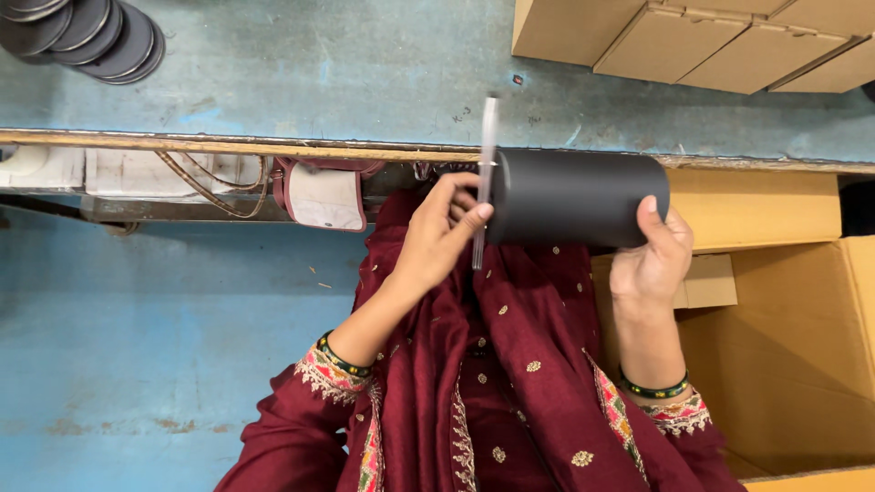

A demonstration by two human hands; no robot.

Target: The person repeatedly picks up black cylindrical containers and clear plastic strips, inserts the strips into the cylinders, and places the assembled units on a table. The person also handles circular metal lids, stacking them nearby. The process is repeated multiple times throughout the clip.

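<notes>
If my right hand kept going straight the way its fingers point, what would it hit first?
Probably the workbench. The right hand grips the black cylinder at its end, fingers pointing up-frame toward the bench edge. The cardboard boxes lie further along, though depth is unclear.

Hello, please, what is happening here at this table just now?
A person in dark red clothes holds a black cylinder sideways at the edge of a blue table. The right hand grips its right end. The left hand holds a thin clear disc against its left end. An open cardboard box stands at the right.
</notes>
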